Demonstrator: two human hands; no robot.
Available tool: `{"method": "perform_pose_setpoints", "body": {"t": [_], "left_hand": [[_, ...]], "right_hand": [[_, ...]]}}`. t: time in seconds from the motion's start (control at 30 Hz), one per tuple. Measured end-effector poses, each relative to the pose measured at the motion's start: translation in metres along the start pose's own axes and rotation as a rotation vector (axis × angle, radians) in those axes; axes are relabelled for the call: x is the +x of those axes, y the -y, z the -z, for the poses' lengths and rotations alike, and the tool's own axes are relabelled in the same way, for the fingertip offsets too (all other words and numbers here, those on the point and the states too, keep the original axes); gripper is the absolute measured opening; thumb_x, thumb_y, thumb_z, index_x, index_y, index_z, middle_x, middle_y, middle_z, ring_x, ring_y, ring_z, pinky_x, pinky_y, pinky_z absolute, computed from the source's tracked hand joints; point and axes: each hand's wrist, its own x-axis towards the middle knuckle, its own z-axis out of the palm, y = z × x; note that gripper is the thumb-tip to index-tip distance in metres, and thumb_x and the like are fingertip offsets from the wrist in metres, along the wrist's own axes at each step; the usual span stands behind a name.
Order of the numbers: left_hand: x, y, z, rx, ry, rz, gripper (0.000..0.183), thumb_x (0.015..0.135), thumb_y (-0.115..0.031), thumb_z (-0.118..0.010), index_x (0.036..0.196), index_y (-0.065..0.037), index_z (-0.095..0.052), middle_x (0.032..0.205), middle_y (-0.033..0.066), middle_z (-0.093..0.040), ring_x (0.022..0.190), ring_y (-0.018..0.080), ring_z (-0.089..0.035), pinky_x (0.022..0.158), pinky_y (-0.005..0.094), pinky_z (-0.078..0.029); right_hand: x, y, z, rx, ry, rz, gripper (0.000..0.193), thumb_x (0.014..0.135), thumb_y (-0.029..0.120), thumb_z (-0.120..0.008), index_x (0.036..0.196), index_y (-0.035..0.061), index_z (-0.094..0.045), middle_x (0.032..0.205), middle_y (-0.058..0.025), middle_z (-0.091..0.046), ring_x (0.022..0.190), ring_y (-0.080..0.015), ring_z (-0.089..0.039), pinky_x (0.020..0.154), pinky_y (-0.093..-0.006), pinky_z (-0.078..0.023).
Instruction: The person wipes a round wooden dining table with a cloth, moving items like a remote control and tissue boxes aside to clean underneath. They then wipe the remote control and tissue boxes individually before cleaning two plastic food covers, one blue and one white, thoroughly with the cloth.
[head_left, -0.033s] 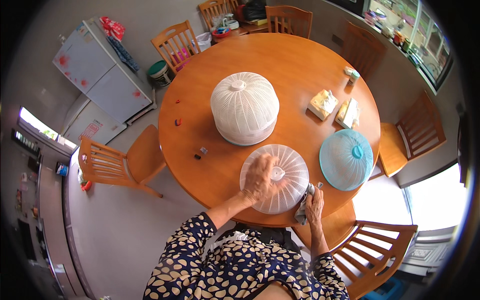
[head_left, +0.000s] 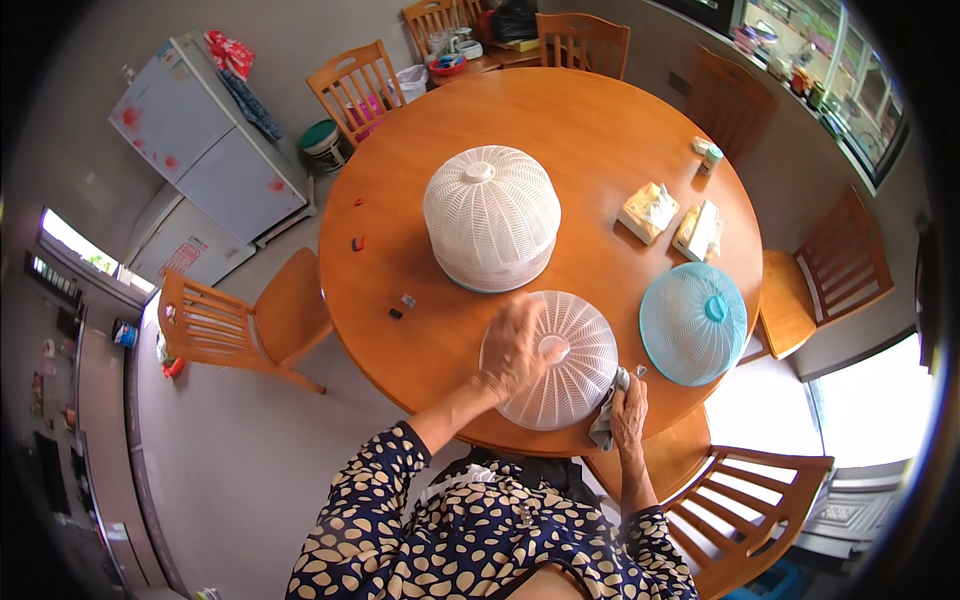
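A white mesh food cover (head_left: 570, 385) lies dome-up at the near edge of the round table, close to my body. Over its left side is my left hand (head_left: 516, 352), fingers apart and slightly blurred, the thumb beside the cover's top knob. It partly hides the cover, and whether it touches the mesh is unclear. By the cover's lower right rim, my right hand (head_left: 629, 410) is closed on a grey cloth (head_left: 602, 428). A taller white mesh food cover (head_left: 492, 215) stands just beyond, and a blue mesh food cover (head_left: 680, 325) lies to the right.
On the wooden table (head_left: 590, 120) are tissue packs (head_left: 645, 212), a small jar (head_left: 711, 158) and small red and black bits at the left. Wooden chairs surround it, one chair (head_left: 745, 510) close at my right. A fridge (head_left: 205, 130) stands far left.
My left hand has shifted slightly left and its fingers have spread away from the cover's knob. My right hand stays in place with the cloth.
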Motion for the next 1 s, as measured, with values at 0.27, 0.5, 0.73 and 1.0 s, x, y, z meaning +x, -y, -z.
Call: {"method": "perform_pose_setpoints", "body": {"t": [0.27, 0.5, 0.73, 1.0], "left_hand": [[0.104, 0.109, 0.032, 0.498, 0.072, 0.117, 0.120, 0.066, -0.053, -0.082, 0.155, -0.013, -0.012, 0.159, 0.0168, -0.014, 0.145, 0.0390, -0.012, 0.110, 0.0641, -0.018], [0.093, 0.153, 0.008, 0.484, 0.117, -0.054, 0.116, 0.063, -0.056, -0.082, 0.150, -0.008, -0.022, 0.152, 0.0182, -0.025, 0.140, 0.0366, -0.022, 0.110, 0.0617, -0.019], [0.096, 0.157, 0.012, 0.321, 0.053, -0.210, 0.114, 0.061, -0.055, -0.083, 0.148, -0.007, -0.028, 0.148, 0.0165, -0.030, 0.137, 0.0329, -0.028, 0.111, 0.0546, -0.023], [0.091, 0.168, 0.001, 0.303, 0.011, -0.291, 0.121, 0.047, -0.048, -0.092, 0.145, -0.008, -0.033, 0.146, 0.0115, -0.034, 0.138, 0.0299, -0.028, 0.112, 0.0514, -0.023]], "right_hand": [[0.014, -0.007, -0.007, 0.032, 0.027, 0.023, 0.034, 0.088, 0.004, -0.046, 0.121, 0.0015, -0.055, 0.102, -0.0234, -0.055, 0.094, -0.0418, -0.055, 0.084, -0.0474, -0.045], [0.011, 0.006, -0.016, -0.040, -0.055, -0.038, 0.035, 0.086, 0.004, -0.047, 0.120, 0.0024, -0.055, 0.105, -0.0211, -0.054, 0.096, -0.0405, -0.055, 0.085, -0.0472, -0.046], [0.004, 0.003, -0.034, -0.195, -0.205, -0.081, 0.038, 0.084, 0.003, -0.048, 0.122, 0.0001, -0.053, 0.107, -0.0215, -0.054, 0.099, -0.0408, -0.054, 0.088, -0.0470, -0.044], [0.000, 0.010, -0.051, -0.302, -0.328, -0.082, 0.037, 0.085, 0.002, -0.052, 0.122, 0.0022, -0.053, 0.109, -0.0198, -0.053, 0.104, -0.0385, -0.050, 0.092, -0.0471, -0.041]]}}
